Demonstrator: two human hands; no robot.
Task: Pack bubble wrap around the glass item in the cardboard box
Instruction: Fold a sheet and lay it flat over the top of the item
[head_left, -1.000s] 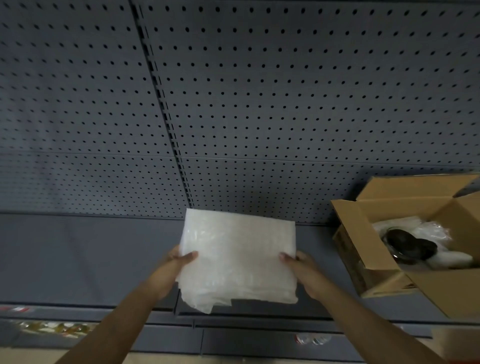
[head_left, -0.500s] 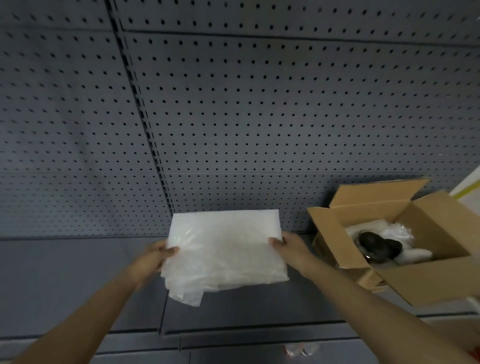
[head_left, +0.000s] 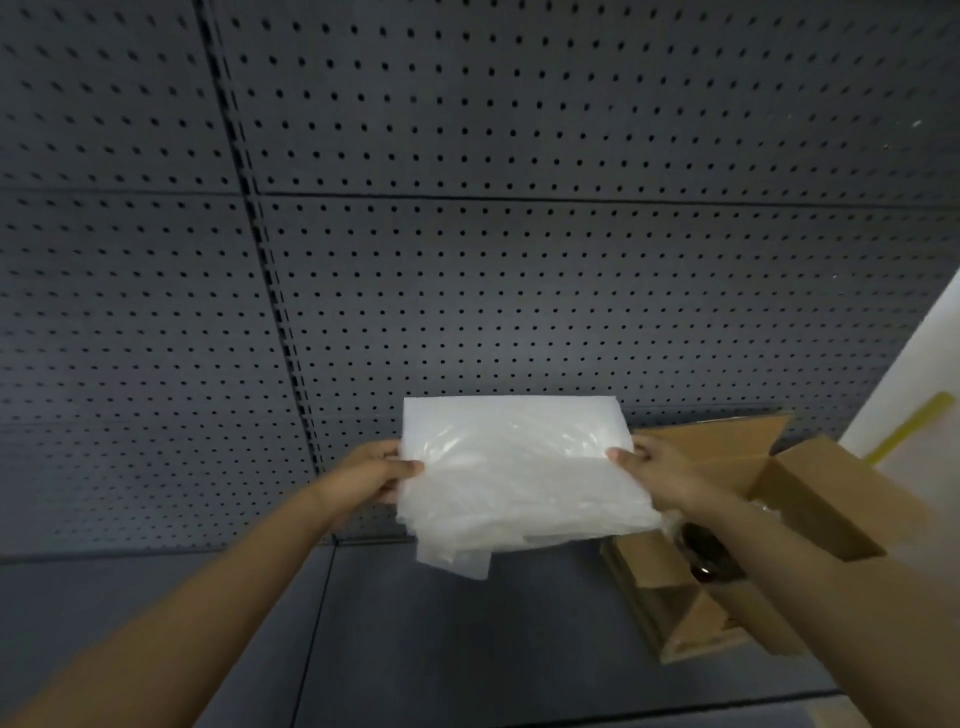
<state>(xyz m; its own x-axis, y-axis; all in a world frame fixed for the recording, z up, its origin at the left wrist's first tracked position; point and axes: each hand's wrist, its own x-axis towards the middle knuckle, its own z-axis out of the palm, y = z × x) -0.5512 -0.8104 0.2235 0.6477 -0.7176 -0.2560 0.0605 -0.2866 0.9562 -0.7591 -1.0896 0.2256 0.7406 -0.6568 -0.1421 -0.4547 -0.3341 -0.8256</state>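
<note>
A folded white sheet of bubble wrap (head_left: 514, 467) hangs in the air above the grey shelf. My left hand (head_left: 371, 470) grips its left edge and my right hand (head_left: 657, 470) grips its right edge. The open cardboard box (head_left: 810, 499) stands on the shelf at the right, partly behind my right forearm and the wrap's right edge. Inside it a dark glass item (head_left: 701, 553) shows only as a sliver beside my forearm.
A grey pegboard wall (head_left: 519, 260) rises behind the grey shelf (head_left: 467, 634). A white panel with a yellow stripe (head_left: 914, 415) stands at the far right behind the box.
Both hands have carried the bubble wrap to the right, up to the box. My right forearm now covers most of the box's inside.
</note>
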